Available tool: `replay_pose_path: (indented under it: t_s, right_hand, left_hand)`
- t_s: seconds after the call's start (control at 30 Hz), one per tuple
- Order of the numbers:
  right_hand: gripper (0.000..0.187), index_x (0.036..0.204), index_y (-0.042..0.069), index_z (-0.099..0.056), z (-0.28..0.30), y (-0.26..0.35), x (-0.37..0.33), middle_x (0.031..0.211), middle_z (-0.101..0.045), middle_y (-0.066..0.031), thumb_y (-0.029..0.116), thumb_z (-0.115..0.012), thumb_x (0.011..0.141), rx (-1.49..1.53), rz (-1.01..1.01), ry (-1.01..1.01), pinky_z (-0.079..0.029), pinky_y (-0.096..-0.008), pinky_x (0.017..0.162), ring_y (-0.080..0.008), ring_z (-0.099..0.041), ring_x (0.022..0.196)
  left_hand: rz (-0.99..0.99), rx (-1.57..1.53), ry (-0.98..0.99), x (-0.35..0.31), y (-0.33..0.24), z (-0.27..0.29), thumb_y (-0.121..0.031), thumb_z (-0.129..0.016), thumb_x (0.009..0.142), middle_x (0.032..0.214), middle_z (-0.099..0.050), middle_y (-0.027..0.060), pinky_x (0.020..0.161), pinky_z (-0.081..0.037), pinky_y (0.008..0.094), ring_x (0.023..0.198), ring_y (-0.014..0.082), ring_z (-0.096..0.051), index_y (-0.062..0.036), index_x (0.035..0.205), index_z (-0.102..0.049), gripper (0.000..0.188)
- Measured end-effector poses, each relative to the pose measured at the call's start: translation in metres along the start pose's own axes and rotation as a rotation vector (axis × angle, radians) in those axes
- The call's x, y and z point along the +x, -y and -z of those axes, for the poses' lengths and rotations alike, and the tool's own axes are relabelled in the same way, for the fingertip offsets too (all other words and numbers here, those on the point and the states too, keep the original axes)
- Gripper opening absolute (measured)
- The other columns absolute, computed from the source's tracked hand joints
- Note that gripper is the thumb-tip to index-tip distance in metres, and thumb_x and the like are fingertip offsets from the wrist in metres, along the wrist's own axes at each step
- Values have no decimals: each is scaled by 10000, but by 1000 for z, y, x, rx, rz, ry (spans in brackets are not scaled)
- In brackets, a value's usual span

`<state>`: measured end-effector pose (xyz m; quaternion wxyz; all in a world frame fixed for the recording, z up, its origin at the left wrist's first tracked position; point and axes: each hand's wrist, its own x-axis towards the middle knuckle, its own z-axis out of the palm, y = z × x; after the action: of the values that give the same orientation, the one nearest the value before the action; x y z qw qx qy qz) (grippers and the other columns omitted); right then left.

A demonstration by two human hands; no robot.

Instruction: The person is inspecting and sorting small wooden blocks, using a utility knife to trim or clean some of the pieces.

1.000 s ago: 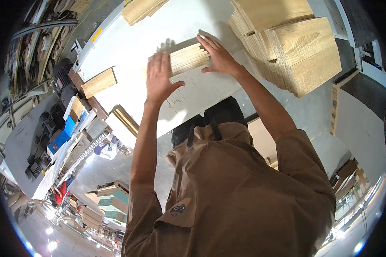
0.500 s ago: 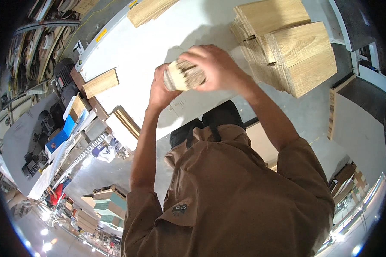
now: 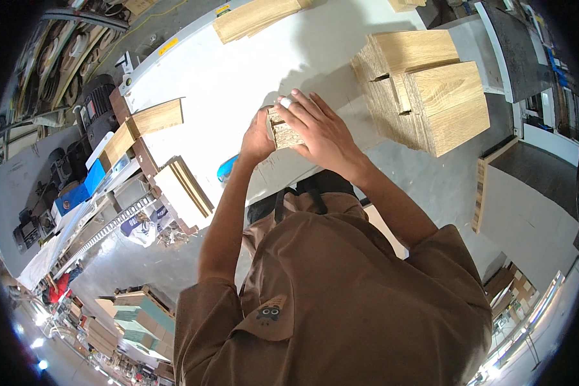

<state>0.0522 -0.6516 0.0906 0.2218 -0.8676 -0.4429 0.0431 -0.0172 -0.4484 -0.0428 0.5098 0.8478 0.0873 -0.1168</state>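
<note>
While held between two hands, bundle of narrow boards [image 3: 287,136]: over the front part of the white tabletop [image 3: 219,83], near its front edge; rough ends in view; whether resting on the surface or lifted clear, cannot tell.
Left hand [image 3: 257,140]: curled against the bundle's left side; fingertips mostly hidden, so cannot tell whether spread or pressed together.
Right hand [image 3: 325,134]: against the bundle's right side, partly over the ends; fingers nearly straight, slightly spread; whether pinching or only pressing, cannot tell.
Work on the board ends: judging by the pose, probably evening them up into one flush block.
Next move on the bundle: likely to call for a steady left hold, even pressure from the right palm, and care against splaying.
Blue object [image 3: 226,168]: beside the left forearm, near the front edge; partly hidden, kind unclear.
Notched stacks [image 3: 453,96]: at the tabletop's right edge, apart from the bundle.
Flat boards [image 3: 257,20]: by the far edge.
Layered strips [image 3: 190,186]: near the front-left corner.
</note>
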Motion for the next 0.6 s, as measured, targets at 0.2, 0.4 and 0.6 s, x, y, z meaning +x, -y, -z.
replay_pose_path:
  t_s: [0.2, 0.4, 0.6]
  right_hand:
    - [820, 1576, 138, -549, -5, 7, -8, 1499, -596, -92, 246, -869, 829, -11, -39, -10, -321, -542, 1316, -315, -429, 1544]
    - [836, 1585, 113, -536, -13, -1, -9, 1594, -545, -111, 239, -855, 822, -2, -24, -42, -302, -553, 1312, -336, -411, 1559]
    - [662, 1437, 84, -635, -10, -1, -6, 1478, -618, -110, 193, -854, 821, 18, 5, -91, -321, -563, 1296, -343, -444, 1537]
  left_hand:
    - [-39, 98, 15, -8, -14, 8, -360, -924, 803, 1490, -565, 240, 1144, -493, 513, 1413, 446, -539, -76, 1533, -430, 926]
    - [-188, -257, 73, -32, -12, 43, -748, -894, 685, 1699, -369, 217, 1334, -246, 536, 1599, 389, -335, -81, 1724, -252, 1392]
    - [-139, -565, 32, -12, -22, 59, -778, -455, 1030, 1635, -505, 165, 1338, -240, 487, 1563, 328, -408, -63, 1618, -485, 927]
